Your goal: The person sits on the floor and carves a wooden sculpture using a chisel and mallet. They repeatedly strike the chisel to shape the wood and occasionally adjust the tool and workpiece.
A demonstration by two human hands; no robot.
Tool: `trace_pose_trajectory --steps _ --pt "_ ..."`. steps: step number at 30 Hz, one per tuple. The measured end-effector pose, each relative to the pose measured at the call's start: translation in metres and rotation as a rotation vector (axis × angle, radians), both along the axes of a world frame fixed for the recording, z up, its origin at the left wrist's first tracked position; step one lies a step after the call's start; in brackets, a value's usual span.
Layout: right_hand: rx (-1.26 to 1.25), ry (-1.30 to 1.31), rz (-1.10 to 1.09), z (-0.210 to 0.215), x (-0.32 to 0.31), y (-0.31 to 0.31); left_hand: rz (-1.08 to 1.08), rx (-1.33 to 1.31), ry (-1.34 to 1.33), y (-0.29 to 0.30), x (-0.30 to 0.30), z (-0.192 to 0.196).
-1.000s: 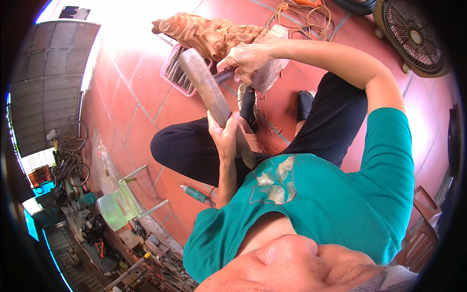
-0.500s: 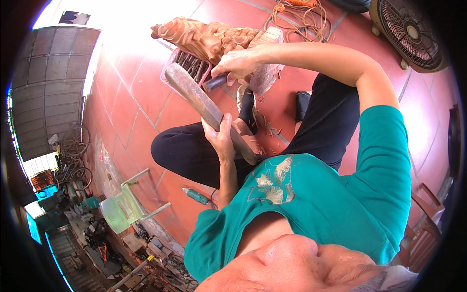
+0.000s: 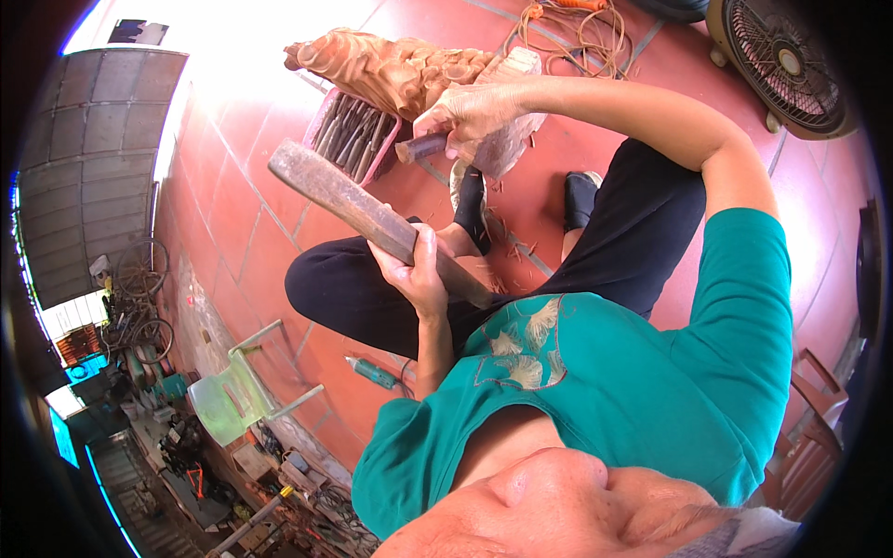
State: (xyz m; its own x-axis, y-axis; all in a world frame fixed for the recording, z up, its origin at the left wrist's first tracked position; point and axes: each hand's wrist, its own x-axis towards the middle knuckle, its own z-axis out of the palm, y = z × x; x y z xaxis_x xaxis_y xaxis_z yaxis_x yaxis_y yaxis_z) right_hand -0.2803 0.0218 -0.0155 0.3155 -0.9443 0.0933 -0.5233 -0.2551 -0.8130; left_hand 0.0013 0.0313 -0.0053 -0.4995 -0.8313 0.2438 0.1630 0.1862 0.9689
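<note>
My left hand (image 3: 415, 272) is wrapped round a long wooden club-like mallet (image 3: 339, 192), held slantwise above my bent knee. The mallet's thick end points up and left, apart from the chisel. In my right hand (image 3: 473, 116) is a chisel, of which the dark round handle (image 3: 423, 148) sticks out to the left; its blade is hidden behind the hand. This hand rests at the paler end of a carved wooden piece (image 3: 395, 74), covered in flowing relief and lying on the floor. Wood chips are scattered by my feet.
A pink basket (image 3: 383, 160) full of chisels stands beside the carving. An orange cable (image 3: 609, 39) lies coiled beyond, with a floor fan (image 3: 789, 61) at the far right. To the left are a green power tool (image 3: 374, 373), a pale green chair (image 3: 221, 405) and cluttered tools.
The mallet's thick end has swung left, away from the chisel handle, uncovering more of the basket. My right hand has stayed at the carving, with the chisel handle tilted slightly differently.
</note>
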Motion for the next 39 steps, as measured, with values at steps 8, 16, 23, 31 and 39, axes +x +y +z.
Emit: trace_pose_trajectory --steps 8,16,23,31,39 --pt "-0.185 0.026 -0.002 -0.005 0.004 -0.001 -0.097 -0.001 -0.325 -0.012 0.008 -0.019" --pt "0.008 0.063 -0.025 0.004 0.008 0.000 0.041 -0.040 -0.065 0.005 -0.004 -0.006" --pt "-0.015 -0.112 -0.062 -0.003 -0.016 -0.002 -0.129 0.238 -0.175 -0.006 0.001 -0.004" --pt "-0.037 -0.265 -0.566 0.034 -0.033 0.021 -0.082 0.238 -0.175 -0.021 0.004 -0.006" --pt "0.070 -0.490 -0.703 -0.011 -0.042 0.024 -0.220 0.170 -0.206 -0.047 -0.004 0.023"
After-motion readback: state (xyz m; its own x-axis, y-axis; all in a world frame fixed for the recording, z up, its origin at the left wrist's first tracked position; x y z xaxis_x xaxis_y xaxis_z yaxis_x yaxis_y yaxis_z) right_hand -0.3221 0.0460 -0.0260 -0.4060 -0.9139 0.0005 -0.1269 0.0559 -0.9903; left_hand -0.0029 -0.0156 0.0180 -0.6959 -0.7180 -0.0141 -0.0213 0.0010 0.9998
